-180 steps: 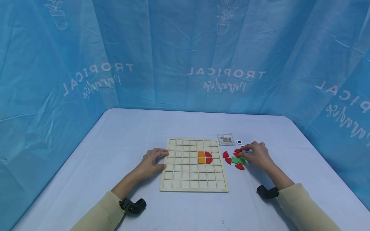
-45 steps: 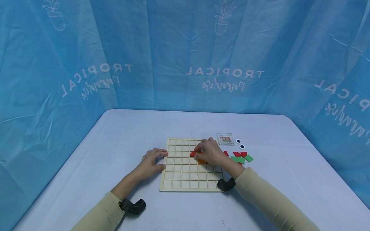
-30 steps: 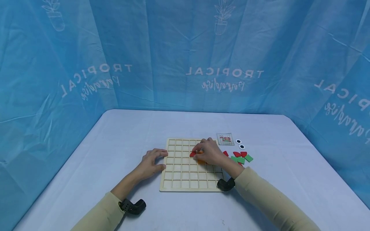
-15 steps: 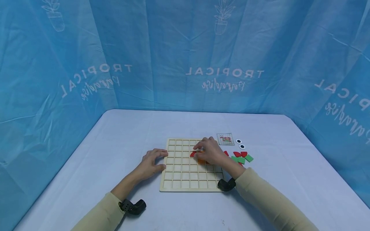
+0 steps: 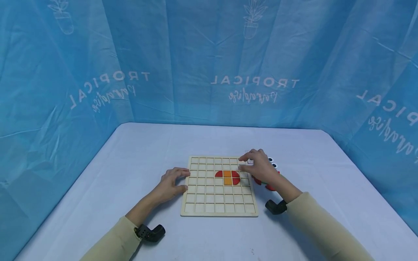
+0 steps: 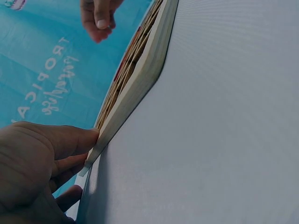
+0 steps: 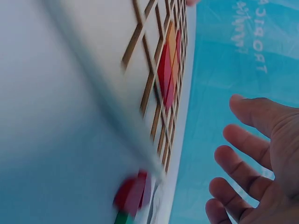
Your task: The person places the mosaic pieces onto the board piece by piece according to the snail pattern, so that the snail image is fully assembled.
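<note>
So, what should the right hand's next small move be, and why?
Probably take the right hand to the loose red pieces right of the board and pinch one: the hand holds nothing, its fingers apart, and those pieces lie unplaced nearby. The left hand touches the board's left edge, which could help steady it.

Passable near side of the grid board [image 5: 209,199], left edge blocked by the left hand [image 5: 171,185], far right corner by the right hand [image 5: 259,166]; red pieces [image 5: 270,187] (partly hidden) to the right
</note>
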Demonstrator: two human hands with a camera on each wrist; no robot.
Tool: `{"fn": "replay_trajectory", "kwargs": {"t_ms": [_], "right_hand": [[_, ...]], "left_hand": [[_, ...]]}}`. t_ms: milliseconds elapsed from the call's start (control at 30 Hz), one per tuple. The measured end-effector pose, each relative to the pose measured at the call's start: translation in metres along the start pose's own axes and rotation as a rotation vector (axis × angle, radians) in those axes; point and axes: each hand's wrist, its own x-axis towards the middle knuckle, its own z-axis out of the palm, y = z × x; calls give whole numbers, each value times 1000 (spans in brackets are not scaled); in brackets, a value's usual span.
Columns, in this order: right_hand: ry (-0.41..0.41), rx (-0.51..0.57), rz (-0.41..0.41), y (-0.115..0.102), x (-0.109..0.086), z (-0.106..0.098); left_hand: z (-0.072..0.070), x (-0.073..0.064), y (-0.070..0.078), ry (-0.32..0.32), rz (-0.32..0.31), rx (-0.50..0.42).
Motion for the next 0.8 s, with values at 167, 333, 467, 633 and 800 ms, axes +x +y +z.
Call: {"fn": "replay_trajectory", "kwargs": {"t_ms": [167, 333, 467, 633, 800], "right_hand": [[5, -17, 53, 18, -10, -9], [9, -25, 89, 30, -23, -13], [-2, -44, 116, 37, -33, -14], [-10, -75, 142, 43, -42, -12], [-16, -109, 133, 47, -47, -8]], "left_hand": [[-1, 0, -1, -2, 18, 5], [-1, 0, -1, -1, 23, 7], [-1, 0, -1, 2, 24, 12], [-1, -1, 1, 3, 8, 11], [-2, -2, 2, 2, -1, 11]]}}
